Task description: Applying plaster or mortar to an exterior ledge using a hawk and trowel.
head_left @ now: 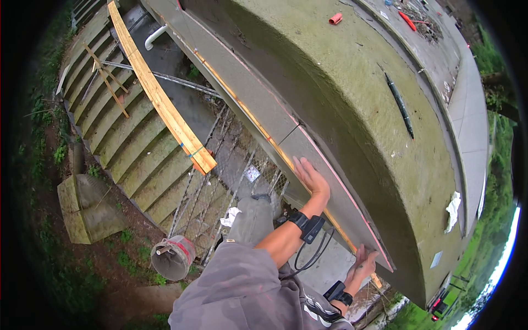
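Note:
A long grey slab facing (344, 201) runs along the side of a mossy concrete wall, with a dark joint across it. A thin wooden strip (256, 124) follows its lower edge, and a pink line (324, 157) follows its upper edge. My left hand (312, 177) lies on the slab face past the strip, fingers stretched out and holding nothing. Nearer the slab's right end, my right hand (362, 265) rests against the face and the strip with its fingers apart. Both wrists carry black straps with small devices.
Long wooden boards (159, 99) extend over concrete steps (126, 143) at left. Below are metal scaffold bars (187, 195) and a dirty bucket (173, 257). On the wall top lie a dark pen-shaped tool (400, 104), a red-orange piece (335, 18) and white crumpled paper (452, 212).

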{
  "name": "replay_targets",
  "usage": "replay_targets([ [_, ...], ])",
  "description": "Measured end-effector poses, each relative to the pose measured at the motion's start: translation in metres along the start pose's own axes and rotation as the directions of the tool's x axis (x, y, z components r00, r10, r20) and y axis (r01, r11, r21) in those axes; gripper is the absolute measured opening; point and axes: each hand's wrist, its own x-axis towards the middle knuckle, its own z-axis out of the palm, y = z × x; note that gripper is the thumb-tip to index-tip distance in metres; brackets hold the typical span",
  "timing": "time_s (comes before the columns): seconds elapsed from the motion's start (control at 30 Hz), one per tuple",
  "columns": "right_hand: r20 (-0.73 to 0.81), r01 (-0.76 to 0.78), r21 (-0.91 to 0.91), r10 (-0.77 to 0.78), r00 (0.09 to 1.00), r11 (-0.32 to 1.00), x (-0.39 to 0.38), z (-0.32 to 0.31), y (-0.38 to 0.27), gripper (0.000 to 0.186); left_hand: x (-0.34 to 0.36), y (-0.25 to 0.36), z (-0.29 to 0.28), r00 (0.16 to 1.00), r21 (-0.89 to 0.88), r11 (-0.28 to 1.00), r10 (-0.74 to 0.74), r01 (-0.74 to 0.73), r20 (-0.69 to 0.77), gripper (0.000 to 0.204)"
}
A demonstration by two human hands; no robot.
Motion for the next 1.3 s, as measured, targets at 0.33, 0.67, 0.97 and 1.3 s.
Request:
replay_targets([
  [0.33,0.033,-0.019,-0.055,0.021,0.999,0.998,0.007,-0.007,0.007,0.050,0.012,-0.028,0.006,0.996,-0.024,0.996,0.082,-0.083,-0.042,0.069],
  [0.67,0.055,0.066,-0.113,-0.060,0.997,0.991,0.030,-0.017,0.039,0.058,0.039,0.025,0.004,0.910,-0.069,0.914,0.405,-0.400,0.091,0.057],
  [0.97,-0.018,-0.080,-0.086,0.078,0.997,0.993,0.020,-0.020,0.029,0.063,0.009,0.084,-0.008,0.751,-0.115,0.774,0.632,-0.622,0.192,0.061],
  [1.3,-0.047,-0.124,0.068,0.128,0.991,0.990,0.007,-0.002,0.014,0.062,0.005,0.079,-0.012,0.765,-0.102,0.802,0.593,-0.588,0.250,0.056],
])
